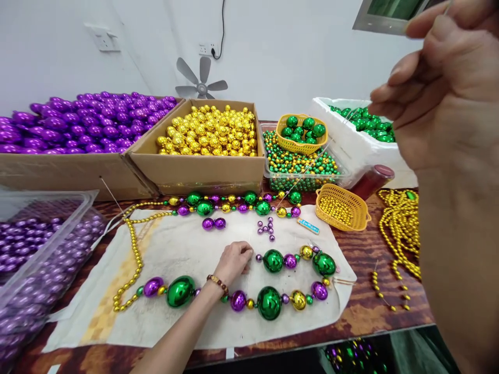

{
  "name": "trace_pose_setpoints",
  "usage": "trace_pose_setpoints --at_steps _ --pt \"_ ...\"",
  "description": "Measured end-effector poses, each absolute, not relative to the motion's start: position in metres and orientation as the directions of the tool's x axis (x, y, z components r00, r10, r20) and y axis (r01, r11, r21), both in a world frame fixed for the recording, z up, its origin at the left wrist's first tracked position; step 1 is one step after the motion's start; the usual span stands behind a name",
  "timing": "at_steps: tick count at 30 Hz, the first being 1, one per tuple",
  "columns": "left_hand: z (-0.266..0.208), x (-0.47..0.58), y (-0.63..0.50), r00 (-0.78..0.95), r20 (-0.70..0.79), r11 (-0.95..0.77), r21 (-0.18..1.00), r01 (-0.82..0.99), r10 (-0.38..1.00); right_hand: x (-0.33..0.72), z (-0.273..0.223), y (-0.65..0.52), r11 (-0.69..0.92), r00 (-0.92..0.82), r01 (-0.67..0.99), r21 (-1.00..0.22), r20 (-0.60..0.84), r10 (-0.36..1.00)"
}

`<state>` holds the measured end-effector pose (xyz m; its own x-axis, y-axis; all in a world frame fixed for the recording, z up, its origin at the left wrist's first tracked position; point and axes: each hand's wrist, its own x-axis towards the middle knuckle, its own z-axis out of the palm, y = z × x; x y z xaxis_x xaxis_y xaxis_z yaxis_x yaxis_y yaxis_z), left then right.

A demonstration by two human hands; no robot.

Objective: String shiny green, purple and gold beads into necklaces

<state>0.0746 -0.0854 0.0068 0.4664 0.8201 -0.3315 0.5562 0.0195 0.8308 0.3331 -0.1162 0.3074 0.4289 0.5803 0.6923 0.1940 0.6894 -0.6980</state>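
- Left hand (pixel 233 264): your fingertips are drawn together low over the cloth (pixel 218 332), just beside the small purple end bead (pixel 259 257). Whether they grip anything cannot be told.
- Right hand (pixel 448 83): raised at upper right, well apart from the left, thumb and finger pinched on a thin line (pixel 449 6).
- Bead strand (pixel 269 303): it lies on the cloth in a bend, green, purple and gold beads alternating, and passes under your left forearm. Its end bead points toward your left fingertips.
- Technique: the step in hand appears to be drawing the line through. Pull evenly, steady the end bead with the left hand, and leave the rest of the strand flat; a jerk could drag the bend out of shape.
- Small purple beads (pixel 266 228) and a purple pair (pixel 214 223) lie behind your left hand. Route the pull clear of them, as they could roll.
- Farther back lies a second strand (pixel 205 208); a yellow basket (pixel 360 221) of gold beads sits at the cloth's right. Check that the line does not catch on either.
- Beyond stand a carton (pixel 198 174) of gold beads and a clear tub (pixel 304 182) of mixed beads.
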Motion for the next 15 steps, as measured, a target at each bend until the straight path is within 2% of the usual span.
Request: trace_pose_setpoints --at_steps 2,4,11,15 --pt "0.010 0.073 -0.085 0.465 -0.321 0.005 0.827 0.562 0.825 0.328 0.304 -0.116 0.718 0.319 0.268 -0.643 0.762 0.563" --pt "0.014 0.069 -0.084 0.465 -0.294 -0.025 0.824 0.566 0.835 0.323 0.300 -0.116 0.712 0.279 0.267 -0.649 0.759 0.588" --pt "0.044 0.040 -0.044 0.414 -0.163 -0.119 0.809 0.576 0.895 0.307 0.282 -0.121 0.613 0.317 0.163 -0.773 0.629 0.709" --pt "0.079 0.026 -0.011 0.323 0.007 -0.190 0.821 0.538 0.947 0.299 0.270 -0.121 0.570 0.349 0.066 -0.819 0.555 0.755"
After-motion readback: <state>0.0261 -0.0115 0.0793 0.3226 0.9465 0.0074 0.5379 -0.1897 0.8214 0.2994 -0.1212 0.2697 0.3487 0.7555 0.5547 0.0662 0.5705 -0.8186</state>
